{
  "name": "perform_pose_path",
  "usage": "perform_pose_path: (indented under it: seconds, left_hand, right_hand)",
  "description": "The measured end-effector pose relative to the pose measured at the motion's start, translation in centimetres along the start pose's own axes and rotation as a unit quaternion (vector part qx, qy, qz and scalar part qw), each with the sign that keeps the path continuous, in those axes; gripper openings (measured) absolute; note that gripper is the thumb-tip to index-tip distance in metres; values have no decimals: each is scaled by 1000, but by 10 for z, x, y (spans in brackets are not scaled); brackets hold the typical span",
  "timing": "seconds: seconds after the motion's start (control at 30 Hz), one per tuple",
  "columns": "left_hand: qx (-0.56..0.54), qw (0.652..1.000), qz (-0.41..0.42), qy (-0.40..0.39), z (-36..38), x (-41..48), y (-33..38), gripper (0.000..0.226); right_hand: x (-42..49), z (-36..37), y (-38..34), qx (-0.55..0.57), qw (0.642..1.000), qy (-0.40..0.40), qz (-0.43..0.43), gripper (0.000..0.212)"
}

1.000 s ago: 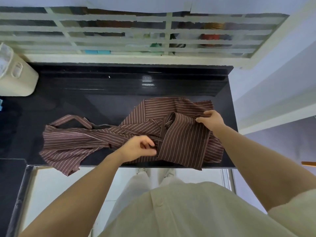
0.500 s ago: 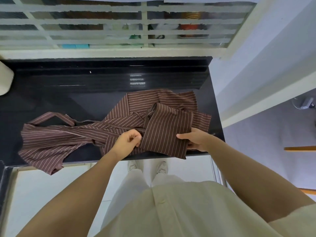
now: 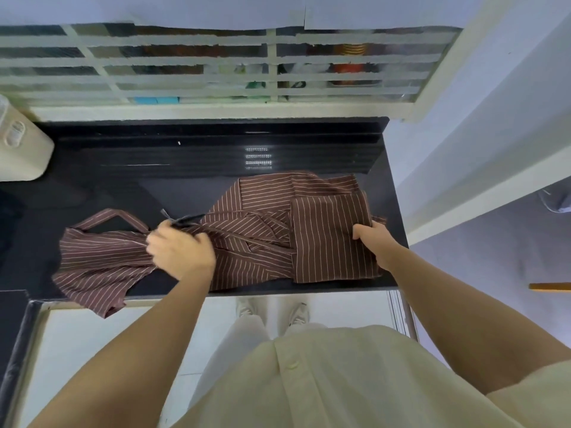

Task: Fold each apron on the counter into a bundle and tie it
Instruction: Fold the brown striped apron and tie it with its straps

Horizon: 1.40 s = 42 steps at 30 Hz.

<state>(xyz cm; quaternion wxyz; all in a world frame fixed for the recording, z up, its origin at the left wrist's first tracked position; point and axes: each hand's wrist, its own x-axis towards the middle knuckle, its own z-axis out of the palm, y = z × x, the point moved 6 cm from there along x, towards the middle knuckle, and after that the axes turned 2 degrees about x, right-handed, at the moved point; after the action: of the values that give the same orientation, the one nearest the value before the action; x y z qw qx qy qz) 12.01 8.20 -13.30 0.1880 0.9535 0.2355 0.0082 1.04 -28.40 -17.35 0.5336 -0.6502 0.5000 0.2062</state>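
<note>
A brown apron (image 3: pixel 262 230) with thin white stripes lies spread across the black counter (image 3: pixel 129 186). Its right end is folded into a flat rectangle (image 3: pixel 327 239). My right hand (image 3: pixel 372 242) grips that folded part at its right edge, thumb on top. My left hand (image 3: pixel 180 251) is curled round the gathered cloth and a dark strap near the apron's middle. The apron's bib and neck loop (image 3: pixel 108 216) stretch to the left, with one corner (image 3: pixel 102 301) hanging over the counter's front edge.
A cream container (image 3: pixel 21 149) stands at the counter's back left. A white window grille (image 3: pixel 216 66) runs behind the counter. A white wall (image 3: pixel 479 149) bounds the counter's right end. My legs and shoes (image 3: pixel 272 310) show below the front edge.
My left hand has moved left along the apron to the gathered middle. My right hand has shifted to the folded part's right edge, and that part now lies flatter.
</note>
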Motion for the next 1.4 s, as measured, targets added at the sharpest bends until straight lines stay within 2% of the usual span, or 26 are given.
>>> perform_pose_path:
  seconds: [0.07,0.1,0.17,0.27,0.33,0.37,0.43,0.5,0.57,0.6,0.67,0.73,0.87,1.0,1.07,1.13,1.23,1.3,1.37,1.4]
  left_hand:
    - [-37,987,149,-54,13,-13,37,38]
    - [-65,968,213,-114,23,-21,54,33]
    - [-79,921,301,-234,42,-41,82,37]
    - [-37,865,335,-372,71,-61,103,49]
    - [-14,839,333,-430,82,-68,104,45]
    - [-3,836,346,-426,84,-68,105,38]
    - [-8,851,386,-356,74,-60,107,22]
    - [-20,862,437,-257,58,-51,112,21]
    - [-31,874,447,-186,46,-44,111,21]
    - [-23,883,435,-176,43,-38,110,22]
    - [61,890,412,-184,49,-34,102,27]
    - [147,875,421,-190,57,-33,93,32]
    - [143,844,445,-265,70,-45,90,40]
    - [83,844,413,-333,78,-52,88,31]
    - [72,836,454,-300,72,-51,92,20]
    - [90,848,463,-242,66,-40,91,30]
    - [226,865,388,-224,67,-20,70,31]
    - [274,884,344,-160,59,-13,57,32]
    - [203,900,379,-73,42,-19,66,39]
    - [140,889,434,-51,37,-27,76,44]
  right_hand:
    - [-1,1,1,6,1000,-5,10,44]
    - [-2,0,2,8,1000,-6,14,44]
    - [-4,-1,3,20,1000,-10,22,41]
    - [-4,-3,5,54,998,-19,32,33]
    - [-3,-2,4,67,997,-20,31,38]
    - [-3,-2,4,71,997,-20,31,41]
    - [-1,-2,3,74,997,-16,24,40]
    - [1,0,-3,88,996,-8,12,34]
    - [3,5,-14,107,994,-3,-7,32]
    - [6,10,-21,117,993,-4,-15,34]
    - [9,19,-28,113,993,-16,-18,41]
    - [12,28,-25,81,996,-40,5,50]
    - [13,27,-14,81,993,-64,54,58]
    - [16,25,-14,99,992,-72,34,72]
    - [18,23,-17,90,994,-64,7,70]
    - [19,23,-19,78,995,-64,-7,69]
    - [20,26,-17,40,997,-72,-11,68]
    - [21,28,-14,36,997,-69,-8,67]
    - [21,29,-15,39,997,-65,-10,67]
    - [22,29,-14,39,997,-65,-10,67]
